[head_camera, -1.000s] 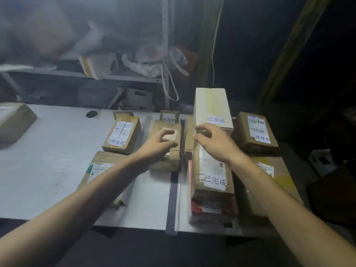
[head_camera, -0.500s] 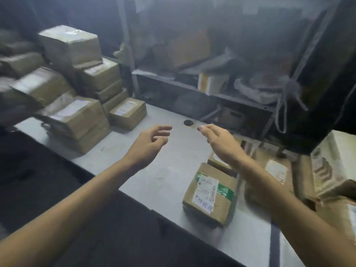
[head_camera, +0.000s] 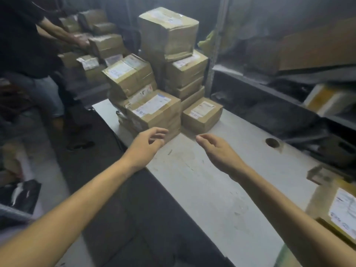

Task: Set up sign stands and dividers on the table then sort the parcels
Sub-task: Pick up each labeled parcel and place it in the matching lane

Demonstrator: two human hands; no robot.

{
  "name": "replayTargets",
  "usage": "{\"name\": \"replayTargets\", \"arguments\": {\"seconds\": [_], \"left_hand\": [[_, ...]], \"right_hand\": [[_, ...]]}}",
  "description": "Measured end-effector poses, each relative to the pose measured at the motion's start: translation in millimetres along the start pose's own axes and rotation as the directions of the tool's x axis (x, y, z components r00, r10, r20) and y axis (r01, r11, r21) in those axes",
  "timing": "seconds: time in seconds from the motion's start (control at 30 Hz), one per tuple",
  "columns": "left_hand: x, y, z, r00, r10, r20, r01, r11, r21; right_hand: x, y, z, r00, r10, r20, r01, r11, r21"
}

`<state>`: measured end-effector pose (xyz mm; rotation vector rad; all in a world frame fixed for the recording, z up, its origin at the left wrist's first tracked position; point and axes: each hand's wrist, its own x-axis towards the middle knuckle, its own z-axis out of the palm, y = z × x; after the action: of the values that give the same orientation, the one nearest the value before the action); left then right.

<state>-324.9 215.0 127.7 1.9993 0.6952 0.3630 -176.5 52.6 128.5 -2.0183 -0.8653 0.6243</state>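
Brown cardboard parcels with white labels stand piled at the far left end of the white table (head_camera: 212, 189). The nearest stack (head_camera: 154, 110) is low, a tall stack (head_camera: 173, 45) rises behind it, and a single small parcel (head_camera: 202, 114) lies to their right. My left hand (head_camera: 148, 145) hovers just short of the nearest stack, fingers loosely spread, holding nothing. My right hand (head_camera: 217, 149) reaches over the bare tabletop toward the small parcel, fingers relaxed and empty. Another labelled parcel (head_camera: 341, 211) sits at the right edge of the view.
A person in dark clothes (head_camera: 28, 54) stands at the left beside more parcels (head_camera: 104, 45). A metal shelf (head_camera: 269, 83) with boxes runs along the back. The table has a round cable hole (head_camera: 272, 142). Dark floor lies below the table's near edge.
The view has swung left from the sorted parcels to the unsorted pile. Both hands let go of the sorted parcels and now reach, empty, toward the stacks.
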Motion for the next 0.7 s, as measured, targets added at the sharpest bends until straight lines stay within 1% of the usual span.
{"name": "replayTargets", "arguments": {"seconds": [0.07, 0.17, 0.23, 0.33, 0.47, 0.53, 0.6, 0.63, 0.7], "left_hand": [[34.9, -17.4, -15.1, 1.000, -0.019, -0.021, 0.019, 0.999, 0.032], [88.3, -37.5, -35.7, 0.998, -0.037, -0.051, 0.041, 0.996, 0.074], [118.7, -46.7, -47.6, 0.999, -0.036, -0.037, 0.041, 0.984, 0.171], [160.0, -60.1, -65.8, 0.999, -0.034, 0.035, 0.019, 0.930, 0.367], [208.4, -79.0, -81.4, 0.982, -0.056, 0.179, -0.061, 0.809, 0.584], [229.0, -86.8, -84.4, 0.976, -0.019, 0.218, -0.128, 0.759, 0.639], [245.0, -90.6, -85.6, 0.969, 0.028, 0.247, -0.185, 0.748, 0.638], [251.3, -91.4, -85.4, 0.962, 0.027, 0.273, -0.204, 0.737, 0.644], [258.8, -89.7, -82.6, 0.936, -0.005, 0.352, -0.256, 0.676, 0.691]], "right_hand": [[39.8, 1.5, 15.2, 0.999, 0.001, 0.033, -0.001, 1.000, -0.004], [100.7, 1.4, 31.2, 0.999, 0.017, 0.045, -0.017, 1.000, 0.001], [135.8, 0.3, 40.6, 0.998, 0.035, 0.049, -0.035, 0.999, -0.001], [180.0, -2.9, 56.6, 0.998, 0.045, 0.037, -0.046, 0.999, 0.017], [222.4, -5.4, 80.8, 0.999, 0.023, 0.028, -0.022, 0.999, -0.031], [238.5, -5.2, 93.4, 1.000, 0.023, 0.005, -0.023, 0.999, -0.046], [248.5, -3.8, 103.8, 0.998, 0.044, -0.033, -0.045, 0.999, -0.026], [251.3, -4.3, 107.1, 0.997, 0.061, -0.055, -0.061, 0.998, -0.012], [253.6, -6.2, 112.1, 0.992, 0.094, -0.090, -0.093, 0.996, 0.014]]}}
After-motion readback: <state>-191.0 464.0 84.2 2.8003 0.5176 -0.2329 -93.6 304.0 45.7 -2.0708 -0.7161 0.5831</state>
